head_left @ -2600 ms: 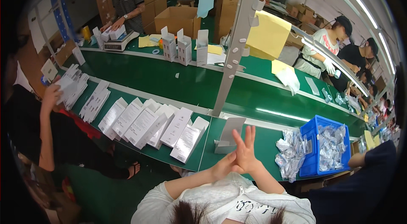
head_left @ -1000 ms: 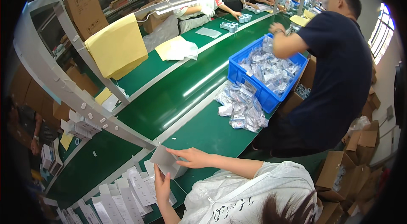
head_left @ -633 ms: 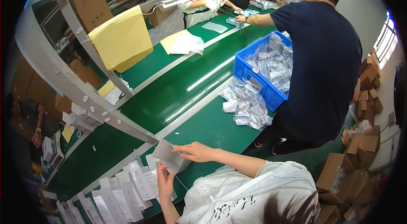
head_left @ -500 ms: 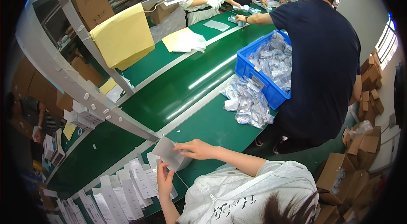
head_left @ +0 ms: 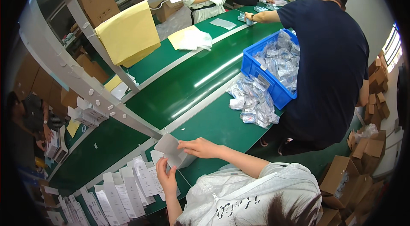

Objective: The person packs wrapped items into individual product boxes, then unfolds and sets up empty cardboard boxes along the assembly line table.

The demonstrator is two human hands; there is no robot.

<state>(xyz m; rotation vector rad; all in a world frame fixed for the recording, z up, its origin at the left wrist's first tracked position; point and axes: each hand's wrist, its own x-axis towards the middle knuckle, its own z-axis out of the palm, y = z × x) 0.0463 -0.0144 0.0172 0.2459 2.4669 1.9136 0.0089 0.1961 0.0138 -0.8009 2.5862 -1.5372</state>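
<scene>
A white carton (head_left: 170, 145) with its top flaps spread stands on the green bench in front of me. My left hand (head_left: 166, 176) grips its near left edge, with the thumb and fingertips at the flap. Reaching in from the right, my right hand (head_left: 199, 147) pinches the carton's right edge, its fingers bent over the rim. Next to my left hand stand several white cartons (head_left: 128, 189) in a row with folded papers in them. What lies inside the carton I hold is hidden.
A heap of clear-bagged parts (head_left: 253, 100) lies beside a blue crate (head_left: 263, 81) full of similar bags. A person in a dark shirt (head_left: 331, 55) stands close on the right. A grey metal frame (head_left: 124, 115) rises beside the green conveyor belt (head_left: 188, 87). Cardboard boxes (head_left: 341, 174) stand at lower right.
My left hand has shifted up to the carton's near rim, and its flaps stand wider apart. My right hand stays at the right edge. The whole view has shifted slightly.
</scene>
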